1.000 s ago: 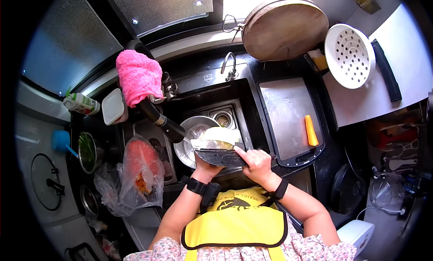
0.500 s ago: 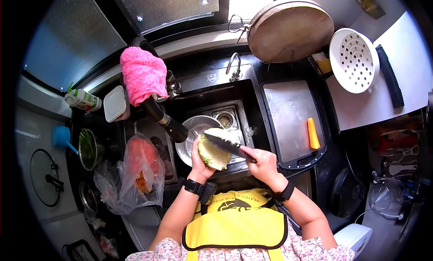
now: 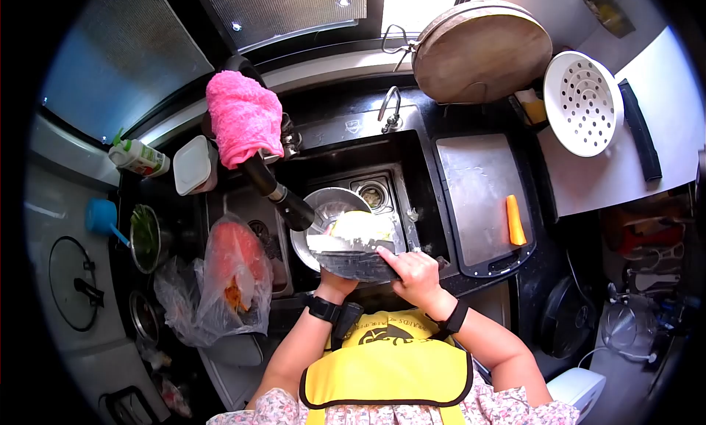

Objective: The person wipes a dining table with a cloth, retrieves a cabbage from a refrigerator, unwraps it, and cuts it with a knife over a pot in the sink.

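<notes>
Over the sink (image 3: 401,226), a pale, rounded piece of cabbage (image 3: 362,225) shows bright white and yellow beyond a broad dark knife (image 3: 357,265). My right hand (image 3: 418,279) is closed around the knife's handle, and its blade lies flat-side up across the near side of the cabbage, pointing left. My left hand (image 3: 338,286) supports the cabbage from the left and below; the blade hides most of its fingers. Beneath them a metal bowl (image 3: 301,246) sits in the sink, partly covered by the hands and the cabbage.
A black faucet (image 3: 298,213) with a pink cloth (image 3: 244,120) reaches over the sink. At right, a peeled carrot (image 3: 515,220) lies on a grey cutting board (image 3: 474,175). A plastic bag (image 3: 239,278) stands at left. Behind are a round wooden board (image 3: 482,54) and a white colander (image 3: 581,105).
The knife has swung from pointing up-left over the cabbage to lying level nearer my body, its broad side showing. The cabbage has tilted away, and the blade now covers my left fingers.
</notes>
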Available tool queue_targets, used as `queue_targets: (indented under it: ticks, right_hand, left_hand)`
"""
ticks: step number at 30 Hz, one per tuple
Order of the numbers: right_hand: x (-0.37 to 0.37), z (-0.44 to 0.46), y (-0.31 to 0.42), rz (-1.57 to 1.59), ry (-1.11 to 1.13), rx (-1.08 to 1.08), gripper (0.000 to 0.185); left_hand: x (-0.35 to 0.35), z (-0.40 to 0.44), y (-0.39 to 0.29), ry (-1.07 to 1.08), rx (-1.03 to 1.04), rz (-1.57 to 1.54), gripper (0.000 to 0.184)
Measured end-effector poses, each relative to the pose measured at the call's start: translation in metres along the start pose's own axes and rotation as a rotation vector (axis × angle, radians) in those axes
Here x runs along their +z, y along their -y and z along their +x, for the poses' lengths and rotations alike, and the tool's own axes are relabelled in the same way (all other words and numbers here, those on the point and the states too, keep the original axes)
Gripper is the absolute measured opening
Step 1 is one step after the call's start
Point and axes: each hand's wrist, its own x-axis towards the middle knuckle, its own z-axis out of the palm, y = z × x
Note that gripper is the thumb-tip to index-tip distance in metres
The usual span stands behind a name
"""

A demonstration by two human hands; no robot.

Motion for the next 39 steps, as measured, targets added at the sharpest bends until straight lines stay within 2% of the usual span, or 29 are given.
queue_targets:
  ticks: [3,8,11,12,15,16,17,19,21,23,25,28,31,36,39]
  right_hand:
    - [0.006,-0.001,0.000,-0.014,-0.035,0.033,0.067]
    - [0.008,-0.001,-0.005,-0.087,-0.044,0.082,0.065]
    - [0.010,0.001,-0.032,-0.124,-0.068,0.345,0.053]
    - [0.008,-0.001,-0.035,-0.101,-0.066,0.365,0.051]
    - [-0.010,0.007,-0.008,-0.001,-0.081,0.179,0.053]
    - [-0.011,0.009,0.002,0.031,-0.099,0.146,0.045]
    - [-0.013,0.010,0.010,0.015,-0.071,0.100,0.048]
    - [-0.007,0.012,0.011,0.013,-0.084,0.086,0.052]
    - [0.005,0.013,-0.007,-0.145,-0.018,0.251,0.050]
    - [0.013,0.010,-0.029,-0.151,-0.005,0.372,0.043]
    - [0.012,0.014,-0.027,-0.157,0.034,0.343,0.043]
    - [0.021,0.032,-0.009,-0.161,0.026,0.140,0.051]
    - [0.047,0.049,0.011,-0.174,0.089,0.037,0.049]
    - [0.079,0.066,0.047,-0.191,0.234,-0.008,0.048]
    - [0.083,0.066,0.051,0.040,0.275,0.079,0.046]
  left_hand:
    - [-0.019,0.007,0.002,-0.063,0.007,0.068,0.061]
    - [-0.004,0.007,-0.001,-0.105,0.031,0.141,0.060]
    - [0.024,-0.008,-0.004,-0.104,0.029,0.196,0.058]
    - [0.020,-0.007,-0.004,-0.110,0.026,0.197,0.058]
    - [0.005,0.003,-0.003,-0.132,0.022,0.217,0.058]
    - [-0.003,0.003,0.000,-0.172,0.056,0.196,0.057]
    - [-0.009,0.008,0.000,-0.142,0.038,0.293,0.055]
    - [-0.016,0.006,0.000,-0.167,0.007,0.185,0.055]
    - [0.009,-0.007,-0.007,-0.123,0.019,0.242,0.056]
    - [0.023,-0.028,-0.011,-0.145,0.040,0.214,0.056]
    - [0.012,-0.041,-0.020,-0.117,0.050,0.193,0.059]
    - [-0.002,-0.063,-0.036,-0.200,0.168,0.215,0.059]
    - [-0.002,-0.089,-0.050,-0.264,0.237,0.132,0.059]
    - [-0.014,-0.116,-0.069,-0.261,0.316,0.093,0.058]
    - [-0.035,-0.120,-0.076,-0.251,0.316,0.060,0.068]
